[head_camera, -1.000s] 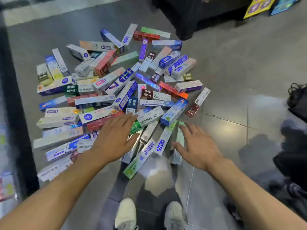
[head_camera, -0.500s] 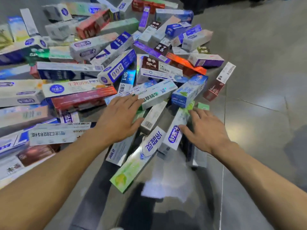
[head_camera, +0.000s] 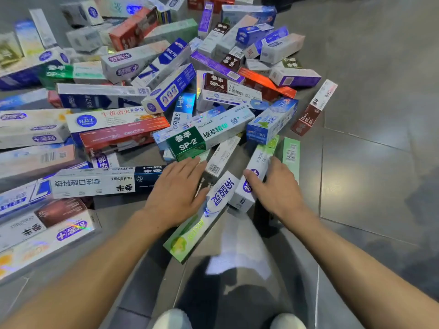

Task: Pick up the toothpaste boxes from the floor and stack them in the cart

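Several toothpaste boxes lie in a loose heap [head_camera: 152,96] on the grey tiled floor. My left hand [head_camera: 178,193] lies flat with straight fingers on boxes at the near edge, its fingertips by a green and white SP-2 box [head_camera: 202,138]. Beneath its palm runs a long white and green box [head_camera: 190,236]. My right hand [head_camera: 278,188] grips a white box with a purple logo [head_camera: 255,162], thumb over its left edge, fingers down its right side. A pale green box [head_camera: 289,155] lies just right of that hand. No cart is in view.
Bare grey floor tiles [head_camera: 368,162] stretch to the right of the heap. My two white shoes [head_camera: 173,319] [head_camera: 287,321] stand at the bottom edge, close behind the nearest boxes. A long white and dark blue box [head_camera: 99,182] lies left of my left hand.
The view has dropped closer to the heap. Both hands have come down onto the near boxes, and my right hand has closed round the white box with the purple logo.
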Motion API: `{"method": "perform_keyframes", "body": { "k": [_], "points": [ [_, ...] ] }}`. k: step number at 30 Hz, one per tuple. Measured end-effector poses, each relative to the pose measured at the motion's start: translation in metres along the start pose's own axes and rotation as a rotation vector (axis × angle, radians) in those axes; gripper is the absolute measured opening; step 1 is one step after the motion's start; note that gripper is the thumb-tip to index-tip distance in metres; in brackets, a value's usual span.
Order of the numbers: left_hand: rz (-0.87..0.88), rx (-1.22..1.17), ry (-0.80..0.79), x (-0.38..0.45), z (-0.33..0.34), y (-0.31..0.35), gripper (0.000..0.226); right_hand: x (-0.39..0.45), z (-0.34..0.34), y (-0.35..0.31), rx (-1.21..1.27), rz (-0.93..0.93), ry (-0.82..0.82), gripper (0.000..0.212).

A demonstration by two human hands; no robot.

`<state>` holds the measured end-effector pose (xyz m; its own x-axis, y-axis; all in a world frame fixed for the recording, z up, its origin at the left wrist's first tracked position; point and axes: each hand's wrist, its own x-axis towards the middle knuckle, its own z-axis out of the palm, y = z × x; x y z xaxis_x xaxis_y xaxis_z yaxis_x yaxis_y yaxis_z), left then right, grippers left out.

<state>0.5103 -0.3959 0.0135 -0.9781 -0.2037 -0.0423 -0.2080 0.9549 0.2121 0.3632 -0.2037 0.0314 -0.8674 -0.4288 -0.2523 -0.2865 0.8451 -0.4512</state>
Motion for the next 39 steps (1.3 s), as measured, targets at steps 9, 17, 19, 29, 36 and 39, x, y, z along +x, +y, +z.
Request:
{"method": "perform_keyframes", "body": {
  "k": [9, 17, 19, 29, 36, 39],
  "points": [
    [-0.031, -0.066, -0.027, -0.023, 0.017, 0.009, 0.065, 0.013, 0.028, -0.016, 0.877, 0.533, -0.175, 0.065],
    [-0.053, -0.200, -0.026, -0.030, 0.028, 0.033, 0.058, 0.010, 0.019, 0.005, 1.024, 0.544, -0.249, 0.054],
    [-0.106, -0.198, -0.091, -0.029, 0.033, 0.042, 0.063, 0.005, 0.016, 0.012, 1.010, 0.540, -0.263, 0.058],
    [-0.283, -0.141, -0.230, -0.012, 0.038, 0.056, 0.047, -0.040, 0.016, 0.018, 0.950, 0.496, -0.266, 0.060],
    [-0.392, -0.507, -0.205, -0.023, 0.042, 0.049, 0.037, -0.076, 0.014, 0.026, 0.897, 0.455, -0.197, 0.063],
    [-0.515, -0.876, -0.203, -0.033, 0.043, 0.053, 0.041, -0.088, 0.013, 0.030, 0.908, 0.404, -0.206, 0.060]
  ]
}}
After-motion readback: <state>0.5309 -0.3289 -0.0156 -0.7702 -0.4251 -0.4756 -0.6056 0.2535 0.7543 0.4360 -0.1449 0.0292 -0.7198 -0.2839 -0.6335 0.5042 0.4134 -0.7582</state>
